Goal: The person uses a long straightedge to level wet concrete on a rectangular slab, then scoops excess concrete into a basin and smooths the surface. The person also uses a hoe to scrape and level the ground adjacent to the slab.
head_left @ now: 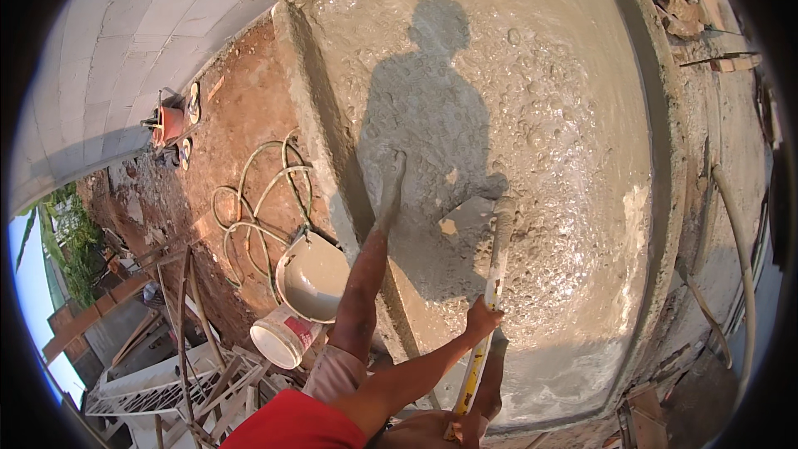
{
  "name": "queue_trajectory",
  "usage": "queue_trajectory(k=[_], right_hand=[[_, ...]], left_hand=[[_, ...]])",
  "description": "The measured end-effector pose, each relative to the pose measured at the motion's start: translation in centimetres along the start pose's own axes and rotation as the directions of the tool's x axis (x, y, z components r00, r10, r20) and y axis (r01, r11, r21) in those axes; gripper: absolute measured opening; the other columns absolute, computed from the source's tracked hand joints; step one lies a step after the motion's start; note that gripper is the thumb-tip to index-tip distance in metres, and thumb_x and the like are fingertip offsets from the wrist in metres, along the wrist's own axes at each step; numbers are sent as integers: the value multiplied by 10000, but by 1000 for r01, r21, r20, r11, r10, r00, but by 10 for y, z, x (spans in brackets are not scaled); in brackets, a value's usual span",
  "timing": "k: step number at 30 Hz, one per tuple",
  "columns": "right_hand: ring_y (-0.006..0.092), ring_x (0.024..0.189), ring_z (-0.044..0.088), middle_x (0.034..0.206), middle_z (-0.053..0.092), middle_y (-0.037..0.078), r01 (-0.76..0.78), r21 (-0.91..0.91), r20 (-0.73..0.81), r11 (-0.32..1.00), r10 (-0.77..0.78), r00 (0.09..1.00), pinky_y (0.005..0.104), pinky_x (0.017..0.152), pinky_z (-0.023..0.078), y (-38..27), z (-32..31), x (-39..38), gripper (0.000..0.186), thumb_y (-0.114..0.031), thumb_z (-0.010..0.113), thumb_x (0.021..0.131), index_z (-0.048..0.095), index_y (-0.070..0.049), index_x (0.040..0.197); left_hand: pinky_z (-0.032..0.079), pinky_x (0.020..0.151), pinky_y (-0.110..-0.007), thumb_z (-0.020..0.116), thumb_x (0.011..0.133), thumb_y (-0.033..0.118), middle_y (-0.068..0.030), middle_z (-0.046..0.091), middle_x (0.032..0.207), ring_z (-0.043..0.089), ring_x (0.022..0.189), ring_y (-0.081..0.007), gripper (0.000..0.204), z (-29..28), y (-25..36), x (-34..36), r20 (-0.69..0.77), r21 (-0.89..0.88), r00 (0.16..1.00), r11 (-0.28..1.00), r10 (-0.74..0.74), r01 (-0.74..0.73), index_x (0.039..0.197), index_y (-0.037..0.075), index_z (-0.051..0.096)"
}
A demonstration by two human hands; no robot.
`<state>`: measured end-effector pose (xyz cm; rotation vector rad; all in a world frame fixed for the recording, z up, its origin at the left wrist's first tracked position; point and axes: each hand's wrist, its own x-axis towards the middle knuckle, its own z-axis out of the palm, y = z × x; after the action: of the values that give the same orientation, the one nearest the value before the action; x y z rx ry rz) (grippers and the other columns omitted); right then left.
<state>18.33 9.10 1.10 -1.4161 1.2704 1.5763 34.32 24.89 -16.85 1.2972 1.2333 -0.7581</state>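
Pale grey block wall [166,25]: far left, joints visible.
Large rectangular basin with rough concrete walls [318,108]: right of the wall, running from far to near.
Wet grey cement-like mix [573,166]: inside basin; lumpy and glistening on the right, smoother at near right; crossed by a dark person-shaped shadow [428,108].
Bare reddish-brown ground [258,75]: between wall and basin.
Long yellow-and-white pole [476,362]: slanting from near edge into basin; far end grey-coated, at the mix; tool head unclear.
Looped greenish hose [295,170]: on ground, left of basin.
Bare left leg [370,278]: over basin's left wall, mud-coated lower part in mix.
Round white bucket [312,254]: just left of the leg, grey contents.
Smaller white bucket with red patch [291,326]: just nearer.
Bare left hand [482,320]: curled tightly around pole, farther along than right.
Bare right hand [470,428]: wrapped around pole's near end; finger detail unclear.
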Motion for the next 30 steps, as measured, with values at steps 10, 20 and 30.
queue_trajectory(k=[10, 20, 30], right_hand=[[200, 514, 612, 648, 611, 112, 510, 155, 440, 846, -521, 731, 335, 467, 493, -267, 172, 116, 211, 40, 749, 687, 570, 6, 792], [168, 466, 575, 604, 589, 78, 607, 272, 407, 747, -661, 631, 319, 427, 453, -562, 463, 138, 150, -33, 681, 716, 570, 14, 805], [152, 497, 597, 648, 607, 64, 440, 178, 331, 880, -474, 816, 283, 455, 486, -409, 280, 27, 158, -64, 725, 758, 599, -3, 834]], left_hand=[[531, 827, -499, 752, 765, 161, -326, 668, 958, 657, 916, -487, 553, -225, 233, 140, -418, 210, 820, 920, 390, -331, 1171, -69, 456], [555, 898, -433, 770, 717, 220, -241, 670, 1116, 665, 1071, -355, 566, -440, 382, 310, -541, 550, 740, 834, 399, -47, 1184, -10, 549], [557, 881, -429, 709, 695, 184, -303, 680, 1036, 672, 1028, -405, 435, -313, 289, 205, -335, 457, 885, 877, 324, -148, 1010, -109, 646]])
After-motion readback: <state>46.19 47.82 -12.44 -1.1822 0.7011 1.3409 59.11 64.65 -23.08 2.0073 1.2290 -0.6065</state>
